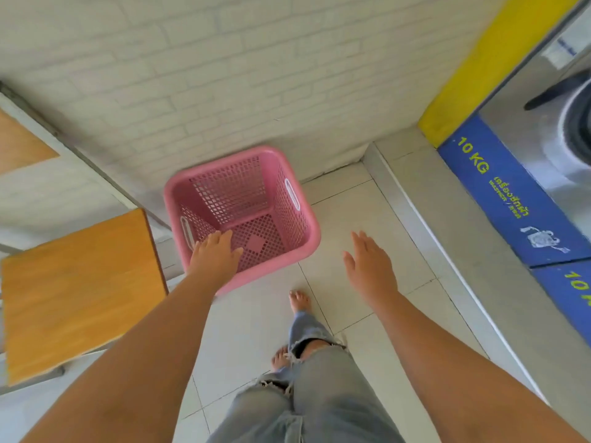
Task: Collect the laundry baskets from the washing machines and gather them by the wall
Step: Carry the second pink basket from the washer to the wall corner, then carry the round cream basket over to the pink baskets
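Note:
A pink perforated laundry basket (256, 199) stands empty on the tiled floor, its far side close against the white brick wall (198, 75). My left hand (215, 255) hovers over the basket's near-left rim, fingers spread, holding nothing; I cannot tell whether it touches the rim. My right hand (371, 263) is flat and open in the air to the right of the basket, apart from it. Washing machines (543, 148) with blue "10 KG" panels line the right side.
A wooden-topped stool or seat (76, 289) stands at the left, next to the basket. A second wooden surface (19, 142) is farther left. A raised grey plinth (425, 225) runs under the machines. My legs and bare feet are on the white floor tiles (339, 199).

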`<action>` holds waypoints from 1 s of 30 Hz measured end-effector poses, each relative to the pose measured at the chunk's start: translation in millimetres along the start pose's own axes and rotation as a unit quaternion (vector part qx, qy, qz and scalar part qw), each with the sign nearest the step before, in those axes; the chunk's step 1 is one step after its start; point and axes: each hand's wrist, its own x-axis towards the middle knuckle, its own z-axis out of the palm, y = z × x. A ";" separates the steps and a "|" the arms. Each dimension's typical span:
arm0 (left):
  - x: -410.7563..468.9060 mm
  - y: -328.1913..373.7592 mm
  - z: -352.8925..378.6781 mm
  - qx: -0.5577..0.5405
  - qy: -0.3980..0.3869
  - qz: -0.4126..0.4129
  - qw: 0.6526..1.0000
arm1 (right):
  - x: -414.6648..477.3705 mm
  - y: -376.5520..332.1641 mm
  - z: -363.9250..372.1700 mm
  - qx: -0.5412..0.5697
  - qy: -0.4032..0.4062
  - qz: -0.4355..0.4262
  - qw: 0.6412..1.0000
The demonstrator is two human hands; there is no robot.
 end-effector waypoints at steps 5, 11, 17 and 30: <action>-28.4 40.9 8.9 0.055 -0.022 0.086 0.995 | -72.8 40.7 1.2 0.049 0.020 0.061 0.997; -48.2 115.9 26.0 0.113 -0.046 0.208 0.971 | -157.1 95.4 5.3 0.103 0.058 0.181 0.976; -85.1 218.1 54.0 0.114 -0.081 0.298 0.944 | -239.1 156.3 13.5 0.156 0.096 0.305 0.935; -259.8 448.9 196.9 0.198 -0.134 0.446 0.862 | -459.3 348.5 35.6 0.225 0.154 0.489 0.829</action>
